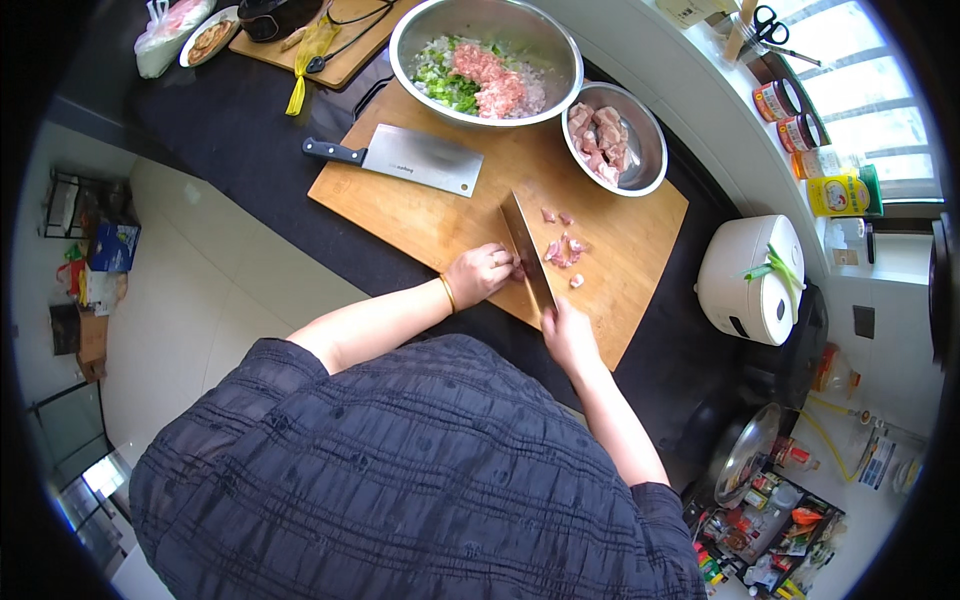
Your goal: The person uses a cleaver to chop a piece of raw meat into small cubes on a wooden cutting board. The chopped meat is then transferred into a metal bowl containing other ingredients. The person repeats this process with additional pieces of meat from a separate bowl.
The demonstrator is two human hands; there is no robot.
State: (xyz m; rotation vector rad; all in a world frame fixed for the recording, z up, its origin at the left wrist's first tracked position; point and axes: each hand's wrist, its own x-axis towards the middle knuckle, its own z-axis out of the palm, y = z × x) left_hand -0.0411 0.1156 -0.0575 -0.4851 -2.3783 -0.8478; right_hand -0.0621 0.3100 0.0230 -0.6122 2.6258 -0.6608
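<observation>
My right hand [572,335] grips a cleaver [527,250] whose blade stands on edge on the wooden cutting board [630,270]. Left of the blade, my left hand [480,272] has its fingers curled over a piece of raw meat [517,270], mostly hidden by the fingers and the blade. Several small cut bits of meat [566,250] lie on the board to the right of the blade. A second cleaver [425,162] with a black handle lies flat on the board's far left part.
Beyond the board, a large steel bowl [572,62] holds minced meat and chopped greens. A smaller steel bowl [655,165] with meat chunks sits beside it. A white rice cooker [722,272] with green onion on its lid stands at right. Jars [775,101] line the windowsill.
</observation>
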